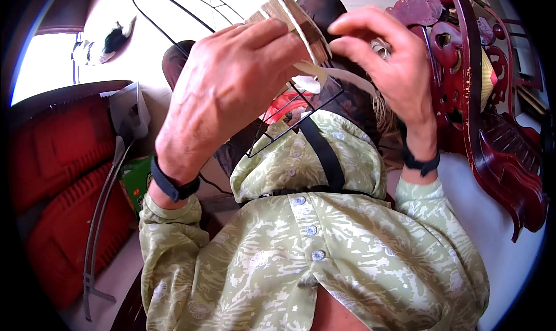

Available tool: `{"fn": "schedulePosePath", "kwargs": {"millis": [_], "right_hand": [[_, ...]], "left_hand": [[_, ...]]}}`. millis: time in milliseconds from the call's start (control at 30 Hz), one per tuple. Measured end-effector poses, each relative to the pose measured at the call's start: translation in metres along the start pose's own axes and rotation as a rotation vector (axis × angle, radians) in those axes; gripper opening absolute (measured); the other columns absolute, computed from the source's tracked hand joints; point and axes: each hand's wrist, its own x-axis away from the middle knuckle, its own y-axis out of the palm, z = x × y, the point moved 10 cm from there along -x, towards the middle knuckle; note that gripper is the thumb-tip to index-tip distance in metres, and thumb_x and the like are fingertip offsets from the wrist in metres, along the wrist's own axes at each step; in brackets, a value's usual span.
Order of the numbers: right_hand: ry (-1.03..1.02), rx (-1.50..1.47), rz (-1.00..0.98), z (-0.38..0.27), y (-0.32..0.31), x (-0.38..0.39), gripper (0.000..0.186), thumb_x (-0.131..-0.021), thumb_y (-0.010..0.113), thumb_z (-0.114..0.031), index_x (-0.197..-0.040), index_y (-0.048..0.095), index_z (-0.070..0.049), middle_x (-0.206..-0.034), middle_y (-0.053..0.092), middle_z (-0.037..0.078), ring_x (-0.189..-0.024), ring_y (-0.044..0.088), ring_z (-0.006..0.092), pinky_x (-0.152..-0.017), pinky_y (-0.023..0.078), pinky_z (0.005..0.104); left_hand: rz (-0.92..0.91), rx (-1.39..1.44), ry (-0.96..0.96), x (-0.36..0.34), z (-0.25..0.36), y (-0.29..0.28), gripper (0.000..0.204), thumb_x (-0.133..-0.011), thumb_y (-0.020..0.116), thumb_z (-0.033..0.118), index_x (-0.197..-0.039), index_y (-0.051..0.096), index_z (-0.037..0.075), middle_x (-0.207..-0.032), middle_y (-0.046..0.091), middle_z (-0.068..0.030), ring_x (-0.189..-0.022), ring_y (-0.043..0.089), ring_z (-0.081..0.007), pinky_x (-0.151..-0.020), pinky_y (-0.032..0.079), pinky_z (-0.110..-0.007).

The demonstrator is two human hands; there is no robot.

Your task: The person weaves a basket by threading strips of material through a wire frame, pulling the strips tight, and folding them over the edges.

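My left hand (226, 76) is closed around a brown, wood-like block (286, 15) wrapped with narrow pale bands. Close to the block's right edge, the thumb and forefinger of my right hand (388, 59) come nearly together. A flat pale strip (350, 79) runs from below the block to my right hand and seems held there; its far end is hidden. Beneath my hands a black wire frame (298, 122) rests near my lap. Whether it joins the block is hidden by my left hand.
More curved black wire (174, 6) reaches over the pale floor. To the right stands carved dark-red wooden furniture (472, 82), with a coil of pale strips (379, 111) near it. A red padded seat (63, 151) and green box (136, 180) are on the left. A bird (116, 41) is farther off.
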Motion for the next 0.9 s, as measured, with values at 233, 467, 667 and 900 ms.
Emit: {"fn": "schedulePosePath", "kwargs": {"millis": [233, 467, 667, 900], "right_hand": [[-0.150, 0.134, 0.293, -0.022, 0.002, 0.030, 0.025, -0.082, 0.082, -0.015, -0.102, 0.072, -0.004, -0.092, 0.069, 0.005, -0.080, 0.065, 0.0155, -0.070, 0.053, 0.0281], [0.261, -0.271, 0.289, 0.023, 0.006, 0.029, 0.020, -0.090, 0.074, -0.019, -0.099, 0.072, -0.002, -0.082, 0.072, 0.001, -0.074, 0.062, 0.0070, -0.070, 0.049, 0.0238], [0.416, -0.498, 0.201, 0.038, 0.017, 0.030, 0.027, -0.090, 0.074, -0.021, -0.102, 0.072, 0.003, -0.085, 0.073, 0.004, -0.080, 0.063, 0.0063, -0.072, 0.049, 0.0205], [0.428, -0.409, 0.261, 0.033, 0.023, 0.038, 0.026, -0.090, 0.075, -0.022, -0.099, 0.073, 0.003, -0.082, 0.072, 0.003, -0.073, 0.062, 0.0044, -0.065, 0.049, 0.0207]], "left_hand": [[-0.298, 0.101, -0.215, -0.022, -0.022, 0.020, 0.022, -0.091, 0.068, 0.023, -0.097, 0.070, 0.002, -0.075, 0.063, -0.0132, -0.067, 0.062, -0.0264, -0.063, 0.048, -0.038], [-0.436, 0.272, -0.535, -0.036, -0.026, 0.019, 0.023, -0.096, 0.066, 0.021, -0.099, 0.066, -0.002, -0.074, 0.065, -0.0134, -0.062, 0.062, -0.0245, -0.058, 0.046, -0.036], [-0.140, 0.321, -0.586, -0.013, -0.055, 0.031, 0.022, -0.092, 0.068, 0.025, -0.095, 0.070, 0.003, -0.067, 0.059, -0.0085, -0.058, 0.056, -0.0176, -0.056, 0.045, -0.033], [-0.166, 0.046, -0.329, -0.018, -0.035, 0.028, 0.024, -0.093, 0.066, 0.023, -0.091, 0.067, -0.001, -0.065, 0.059, -0.0088, -0.056, 0.053, -0.0165, -0.054, 0.043, -0.033]]}}
